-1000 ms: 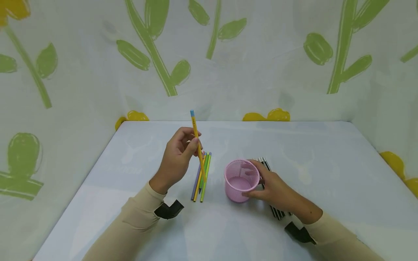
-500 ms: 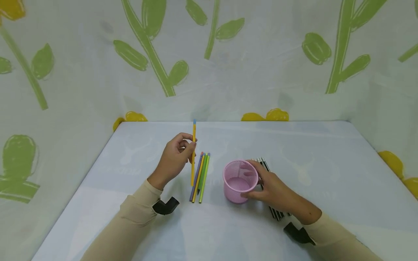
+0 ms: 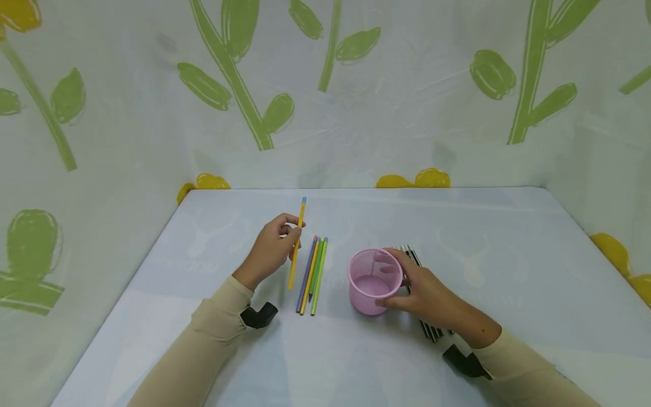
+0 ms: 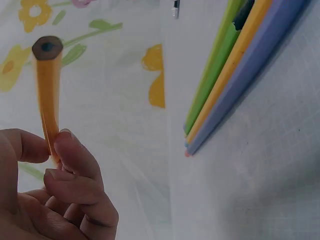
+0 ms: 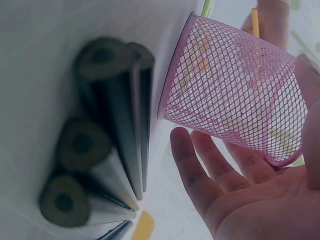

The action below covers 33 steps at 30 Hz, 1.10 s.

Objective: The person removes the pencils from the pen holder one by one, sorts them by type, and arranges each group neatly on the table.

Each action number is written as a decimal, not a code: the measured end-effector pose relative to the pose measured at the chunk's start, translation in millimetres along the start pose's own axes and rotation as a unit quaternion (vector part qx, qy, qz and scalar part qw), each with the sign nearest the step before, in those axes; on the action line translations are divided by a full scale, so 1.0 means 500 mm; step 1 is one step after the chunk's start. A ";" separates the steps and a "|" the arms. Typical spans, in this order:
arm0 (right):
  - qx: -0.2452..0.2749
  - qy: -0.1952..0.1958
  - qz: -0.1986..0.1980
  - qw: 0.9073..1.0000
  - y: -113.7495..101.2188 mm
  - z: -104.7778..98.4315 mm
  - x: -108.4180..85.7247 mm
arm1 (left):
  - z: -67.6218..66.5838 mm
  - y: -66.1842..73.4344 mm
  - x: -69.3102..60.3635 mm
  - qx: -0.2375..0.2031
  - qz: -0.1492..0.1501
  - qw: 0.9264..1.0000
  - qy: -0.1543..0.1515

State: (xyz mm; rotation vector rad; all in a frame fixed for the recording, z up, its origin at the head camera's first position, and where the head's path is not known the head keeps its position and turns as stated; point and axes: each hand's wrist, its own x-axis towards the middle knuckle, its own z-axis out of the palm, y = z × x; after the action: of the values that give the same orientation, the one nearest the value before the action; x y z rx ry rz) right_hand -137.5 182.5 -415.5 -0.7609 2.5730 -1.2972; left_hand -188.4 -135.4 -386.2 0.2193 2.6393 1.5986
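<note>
My left hand (image 3: 270, 247) pinches a yellow pencil (image 3: 295, 259) between thumb and fingers, above the table. Its blue-tipped end points up and away; the flat, unsharpened end faces the camera in the left wrist view. Just to the right lies a small bundle of colored pencils (image 3: 316, 277), purple, yellow and green. My right hand (image 3: 424, 294) holds a pink mesh pencil cup (image 3: 363, 302) upright by its right side, thumb near the rim. Nothing is inside the cup. Dark pencils (image 4: 175, 10) lie beyond the bundle, mostly hidden by my right hand in the head view.
The pale table (image 3: 244, 362) reaches back to a fabric wall (image 3: 407, 113) printed with green leaves and yellow flowers. In the right wrist view, several black and silver pencils (image 5: 107, 100) lie close beside the cup, unsharpened ends toward the camera.
My left hand has moved slightly left and down with the yellow pencil, whose top has swung from leaning left to leaning right. The right hand and cup have stayed put.
</note>
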 end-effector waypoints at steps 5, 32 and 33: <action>0.002 -0.001 0.003 1.000 0.000 0.000 0.000 | 0.002 -0.016 0.008 0.016 -0.037 0.999 -0.014; -0.003 -0.007 0.005 1.000 -0.003 -0.002 0.001 | 0.016 -0.067 0.022 0.090 -0.132 0.975 -0.156; -0.002 -0.007 0.004 1.000 -0.003 -0.003 0.002 | 0.016 -0.067 0.022 0.090 -0.133 0.975 -0.156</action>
State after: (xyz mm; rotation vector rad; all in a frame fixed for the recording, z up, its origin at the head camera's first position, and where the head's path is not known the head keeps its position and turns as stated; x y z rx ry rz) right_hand -138.2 182.2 -413.3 -0.7568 2.5673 -1.2797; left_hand -201.5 -142.0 -419.5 0.1061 2.4447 1.1406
